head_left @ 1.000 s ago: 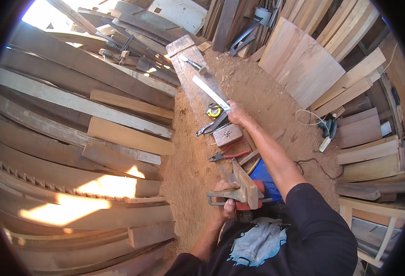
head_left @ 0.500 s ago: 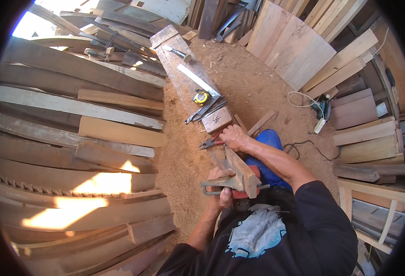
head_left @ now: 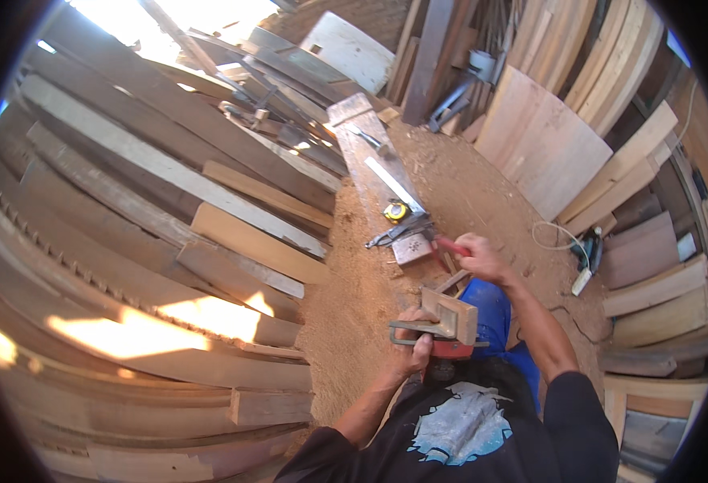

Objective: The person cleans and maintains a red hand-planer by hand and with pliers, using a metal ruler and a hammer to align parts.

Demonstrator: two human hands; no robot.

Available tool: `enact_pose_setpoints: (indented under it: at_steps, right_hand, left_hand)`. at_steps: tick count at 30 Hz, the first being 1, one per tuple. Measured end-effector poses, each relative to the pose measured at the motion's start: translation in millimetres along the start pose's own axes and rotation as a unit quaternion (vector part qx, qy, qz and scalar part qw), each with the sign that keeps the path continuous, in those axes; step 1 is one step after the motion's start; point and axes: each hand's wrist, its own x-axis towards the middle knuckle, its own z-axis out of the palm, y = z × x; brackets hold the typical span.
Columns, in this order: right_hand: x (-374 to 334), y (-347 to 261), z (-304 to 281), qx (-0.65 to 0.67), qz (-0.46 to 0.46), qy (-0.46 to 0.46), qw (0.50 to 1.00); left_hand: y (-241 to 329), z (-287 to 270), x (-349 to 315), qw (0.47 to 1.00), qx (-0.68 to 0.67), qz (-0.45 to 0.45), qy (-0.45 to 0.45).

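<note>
My left hand [head_left: 416, 342] is closed around the grey metal frame [head_left: 399, 339] beside a short wooden block [head_left: 465, 320], close to my lap. A red part [head_left: 454, 349] shows under the block; its kind is hidden. My right hand [head_left: 483, 259] grips red-handled pliers [head_left: 453, 246] by their handles, just off the near end of a narrow plank bench [head_left: 352, 109]; the jaws are blurred. On that bench lie a hammer [head_left: 370, 140], a metal ruler [head_left: 392, 183], a yellow and black tape measure [head_left: 396, 212] and dark metal tools [head_left: 398, 232].
Stacked boards [head_left: 169, 189] fill the left side. Wood panels [head_left: 540, 138] lean at the far right. A green power tool [head_left: 589, 251] with a pale cord lies on the sawdust-covered floor [head_left: 346, 298] at right. Wooden frames [head_left: 652, 386] stand at lower right.
My right hand has lifted the pliers and moved them right, away from the block. The block has turned in my left hand. The whole view has swung, shifting the scene rightward.
</note>
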Motion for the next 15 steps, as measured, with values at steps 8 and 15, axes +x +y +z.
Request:
enact_pose_setpoints:
  at_steps: [8,15]
  right_hand:
    - [-186,-68,-111,0.466,0.096,0.176,0.862]
    - [-345,-151,-115,0.566,0.176,0.114,0.797]
  left_hand:
    - [-13,39,42,0.992,-0.101,-0.058,-0.041]
    - [7,64,88,0.983,0.057,0.078,-0.158]
